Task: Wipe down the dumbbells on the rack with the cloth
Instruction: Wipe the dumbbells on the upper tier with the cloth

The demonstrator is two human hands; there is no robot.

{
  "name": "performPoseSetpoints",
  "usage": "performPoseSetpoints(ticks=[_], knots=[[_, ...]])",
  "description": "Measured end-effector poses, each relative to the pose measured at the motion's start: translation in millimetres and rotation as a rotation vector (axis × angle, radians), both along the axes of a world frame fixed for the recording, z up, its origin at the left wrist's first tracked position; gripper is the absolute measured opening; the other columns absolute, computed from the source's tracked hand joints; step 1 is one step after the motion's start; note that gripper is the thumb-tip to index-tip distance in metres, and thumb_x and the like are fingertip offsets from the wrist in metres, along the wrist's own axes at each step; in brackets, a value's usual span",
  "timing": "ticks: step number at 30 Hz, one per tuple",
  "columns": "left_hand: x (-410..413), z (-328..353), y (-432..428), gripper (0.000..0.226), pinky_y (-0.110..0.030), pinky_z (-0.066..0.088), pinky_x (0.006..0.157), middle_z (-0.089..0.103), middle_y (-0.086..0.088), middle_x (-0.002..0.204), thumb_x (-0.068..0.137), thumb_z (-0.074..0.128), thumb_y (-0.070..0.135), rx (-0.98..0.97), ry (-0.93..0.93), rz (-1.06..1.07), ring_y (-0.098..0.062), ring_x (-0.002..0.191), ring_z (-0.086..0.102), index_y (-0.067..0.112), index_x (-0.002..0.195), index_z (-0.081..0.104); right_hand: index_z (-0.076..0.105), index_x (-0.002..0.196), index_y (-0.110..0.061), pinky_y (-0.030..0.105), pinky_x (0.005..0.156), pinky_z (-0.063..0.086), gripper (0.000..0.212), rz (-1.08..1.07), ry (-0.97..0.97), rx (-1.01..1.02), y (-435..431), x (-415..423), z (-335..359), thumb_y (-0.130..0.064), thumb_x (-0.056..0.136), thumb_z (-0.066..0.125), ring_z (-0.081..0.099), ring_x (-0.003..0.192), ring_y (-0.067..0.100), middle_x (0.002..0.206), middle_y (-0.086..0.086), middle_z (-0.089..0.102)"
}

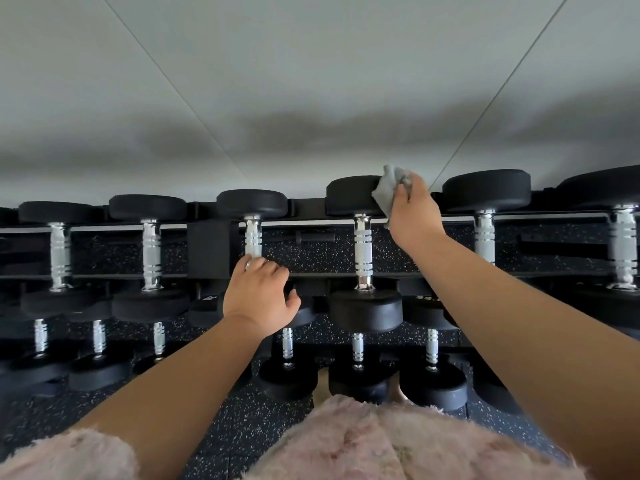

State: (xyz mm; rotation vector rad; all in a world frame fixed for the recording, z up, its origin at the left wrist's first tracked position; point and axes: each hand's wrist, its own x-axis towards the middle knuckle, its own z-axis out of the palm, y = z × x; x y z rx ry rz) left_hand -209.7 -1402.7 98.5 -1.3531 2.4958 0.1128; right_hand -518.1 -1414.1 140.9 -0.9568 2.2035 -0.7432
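Observation:
Black dumbbells with chrome handles lie in rows on a black rack [207, 251]. My right hand [414, 216] pinches a grey cloth [388, 187] against the far head of one top-row dumbbell [362, 247], right of centre. My left hand [259, 296] rests on the near end of the neighbouring dumbbell [252, 233], fingers curled over its chrome handle; its near head is hidden beneath my hand.
More dumbbells [485, 233] fill the top row on both sides, and a lower row [356, 348] sits nearer to me. A grey wall [311, 81] rises behind the rack. Speckled black rubber floor [242, 427] lies below.

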Motion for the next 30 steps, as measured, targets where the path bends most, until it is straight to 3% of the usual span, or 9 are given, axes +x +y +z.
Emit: performPoseSetpoints(ticks=[6,10,12,14,16,20,24,27,30], knots=[[1.5,-2.8,-0.2,0.047,-0.049,0.035,0.120,0.071,0.007,0.094,0.087,0.046,0.055,-0.008,0.028,-0.002,-0.024,0.110,0.063,0.021,0.099,0.076,0.043,0.152,-0.026,0.043,0.112,0.046,0.046,0.381,0.195,-0.289,-2.9,20.6,5.4,-0.034,0.106,0.047,0.049,0.135,0.024,0.154,0.004,0.040],[2.8,-3.6,0.5,0.046,-0.049,0.037,0.118,0.072,0.006,0.094,0.087,0.047,0.055,-0.014,0.041,-0.004,-0.025,0.109,0.063,0.021,0.098,0.076,0.047,0.140,-0.035,0.028,0.079,0.060,0.032,0.374,0.226,-0.227,-8.2,1.7,4.6,-0.036,0.108,0.045,0.065,0.100,0.011,0.127,-0.001,0.060],[4.1,-5.0,0.8,0.045,-0.049,0.040,0.116,0.072,0.005,0.097,0.087,0.050,0.053,-0.030,0.067,-0.016,-0.026,0.109,0.063,0.019,0.099,0.077,0.053,0.132,-0.028,0.024,0.061,0.051,0.026,0.246,0.165,-0.105,-18.3,-10.0,7.0,-0.034,0.108,0.043,0.062,0.085,0.013,0.110,0.002,0.066],[5.9,-6.6,1.2,0.043,-0.050,0.041,0.114,0.071,0.003,0.102,0.087,0.053,0.051,-0.051,0.095,-0.030,-0.026,0.110,0.061,0.017,0.099,0.077,0.053,0.137,-0.016,0.029,0.074,0.052,0.034,-0.010,-0.154,0.060,-27.6,-17.0,12.0,-0.023,0.104,0.052,0.059,0.102,0.022,0.125,0.011,0.063],[6.6,-7.3,1.3,0.041,-0.050,0.042,0.112,0.071,0.002,0.103,0.087,0.056,0.049,-0.072,0.113,-0.037,-0.027,0.110,0.061,0.016,0.099,0.077,0.053,0.135,-0.016,0.035,0.092,0.053,0.034,-0.085,-0.140,0.143,-37.9,-14.0,20.3,-0.015,0.101,0.056,0.061,0.113,0.025,0.130,0.010,0.061],[4.8,-7.6,1.7,0.039,-0.050,0.043,0.111,0.072,0.000,0.102,0.086,0.061,0.047,-0.084,0.120,-0.034,-0.028,0.109,0.061,0.013,0.099,0.077,0.063,0.106,-0.031,0.030,0.067,0.060,0.016,0.358,0.147,-0.161,-34.5,21.6,39.8,-0.025,0.102,0.049,0.068,0.079,0.011,0.089,-0.010,0.066],[4.2,-5.1,1.8,0.038,-0.047,0.041,0.113,0.072,0.001,0.101,0.086,0.061,0.047,-0.083,0.107,-0.022,-0.027,0.110,0.060,0.014,0.098,0.077,0.067,0.108,-0.031,0.035,0.082,0.057,0.020,0.703,0.376,-0.255,-36.1,22.0,31.2,-0.034,0.097,0.050,0.061,0.088,0.013,0.103,-0.009,0.064],[3.4,-3.6,2.2,0.037,-0.045,0.041,0.113,0.071,0.002,0.099,0.086,0.061,0.047,-0.090,0.121,-0.010,-0.026,0.108,0.060,0.015,0.095,0.076,0.062,0.108,-0.031,0.033,0.070,0.060,0.013,0.638,0.240,-0.202,-37.7,3.6,26.1,-0.032,0.097,0.056,0.063,0.077,0.012,0.094,-0.006,0.065],[6.0,-7.0,2.3,0.036,-0.045,0.041,0.112,0.070,0.002,0.098,0.085,0.061,0.047,-0.111,0.155,-0.010,-0.026,0.108,0.060,0.015,0.094,0.075,0.061,0.100,-0.028,0.037,0.059,0.062,0.010,0.337,0.000,-0.149,-37.3,-11.5,19.0,-0.029,0.100,0.051,0.064,0.068,0.018,0.086,0.005,0.066]])
